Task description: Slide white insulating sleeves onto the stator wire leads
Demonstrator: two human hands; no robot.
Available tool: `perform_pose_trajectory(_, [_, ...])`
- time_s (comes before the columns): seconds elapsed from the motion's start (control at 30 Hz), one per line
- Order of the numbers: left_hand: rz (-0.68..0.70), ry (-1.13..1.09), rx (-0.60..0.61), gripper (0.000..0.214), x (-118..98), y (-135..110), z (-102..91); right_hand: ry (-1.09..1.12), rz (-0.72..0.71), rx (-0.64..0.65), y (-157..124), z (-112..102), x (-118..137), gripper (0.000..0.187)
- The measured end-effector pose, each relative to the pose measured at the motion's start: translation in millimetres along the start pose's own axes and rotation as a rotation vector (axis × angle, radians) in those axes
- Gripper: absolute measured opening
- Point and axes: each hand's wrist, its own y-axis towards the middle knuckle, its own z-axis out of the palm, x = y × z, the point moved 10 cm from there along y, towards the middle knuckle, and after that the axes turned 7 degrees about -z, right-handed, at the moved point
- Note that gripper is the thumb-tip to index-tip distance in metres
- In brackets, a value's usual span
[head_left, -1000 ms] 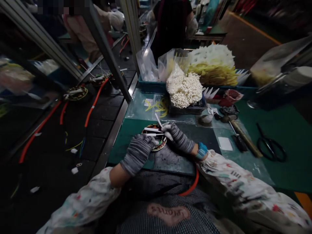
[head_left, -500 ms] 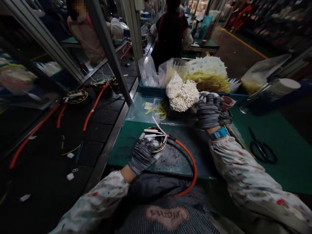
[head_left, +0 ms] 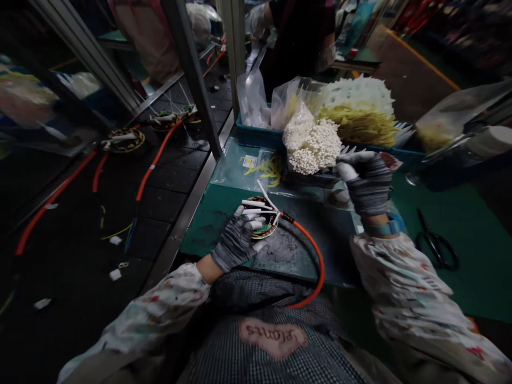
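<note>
My left hand (head_left: 239, 237), in a grey striped glove with white fingertips, grips the near-left edge of a round wound stator (head_left: 266, 230). The stator lies on the green bench top, and several white sleeves (head_left: 256, 205) spread over it. An orange cable (head_left: 317, 255) runs from its right side and curves down towards my apron. My right hand (head_left: 366, 181), gloved alike, hovers right of a bagged bundle of thin white tubes (head_left: 316, 149). Its thumb and forefinger come close together in a pinch; whatever lies between them is too small to make out.
Behind the bundle, a blue tray (head_left: 260, 136) holds bags and yellow and white strips (head_left: 360, 120). Black scissors (head_left: 436, 242) lie at the right, near a jar with a white lid (head_left: 490, 146). More stators (head_left: 124, 140) with orange cables sit on the conveyor at left. A co-worker (head_left: 298, 42) stands beyond.
My right hand has drawn back from the dark box behind the tubes, its fingers now pointing left in a pinch. My left hand keeps its hold on the stator. The view has tilted down slightly.
</note>
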Motion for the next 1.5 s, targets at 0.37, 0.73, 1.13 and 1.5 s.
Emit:
perform_pose_trajectory(0.37, [0.002,0.024,-0.003,0.033,-1,-2,-0.6,-0.259,-0.083,0.064,-12,-24,1,0.041])
perform_pose_trajectory(0.73, [-0.048,-0.036,0.061,0.033,5,1,3.4,-0.012,0.010,-0.042,-6,-12,13,0.014])
perform_pose_trajectory(1.13, [-0.065,0.047,0.182,0.019,6,2,12.5,0.437,0.385,0.125,-94,31,98,0.028])
perform_pose_trajectory(1.5, [-0.032,0.134,0.115,0.020,6,0,14.3,0.473,0.402,0.556,-180,66,110,0.010])
